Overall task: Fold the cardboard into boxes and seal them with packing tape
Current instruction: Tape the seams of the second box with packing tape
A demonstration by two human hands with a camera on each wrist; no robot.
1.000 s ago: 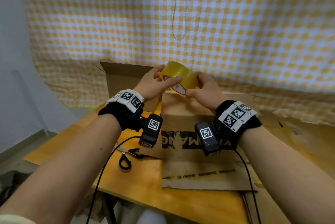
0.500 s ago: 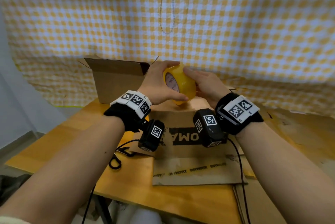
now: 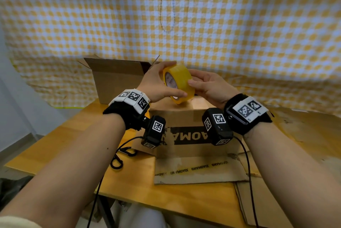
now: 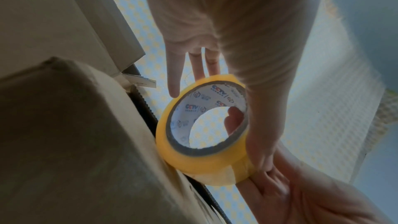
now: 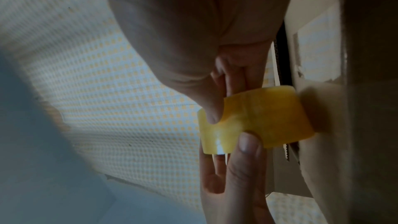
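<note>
A yellow packing tape roll point(image 3: 181, 87) stands on edge, its lower rim touching the top of a folded brown box point(image 3: 184, 117) printed in black. My left hand point(image 3: 176, 80) grips the roll, fingers over the top and thumb under the near rim. My right hand point(image 3: 191, 78) holds it from the right, thumb point(image 5: 212, 108) pressing the outer tape face and fingers behind. In the left wrist view the tape roll point(image 4: 206, 161) shows its white printed core, beside the box point(image 4: 75, 142). In the right wrist view the tape roll point(image 5: 269, 120) meets the box point(image 5: 355, 125).
An open cardboard box point(image 3: 118, 78) stands at the back left of the wooden table point(image 3: 73, 153). Black scissors point(image 3: 120, 157) lie left of the folded box. Flat cardboard sheets point(image 3: 199, 170) lie in front and to the right. A yellow checked cloth point(image 3: 221, 24) hangs behind.
Both hands have turned the roll and brought it down onto the box top. My right thumb has slid onto the roll's outer face.
</note>
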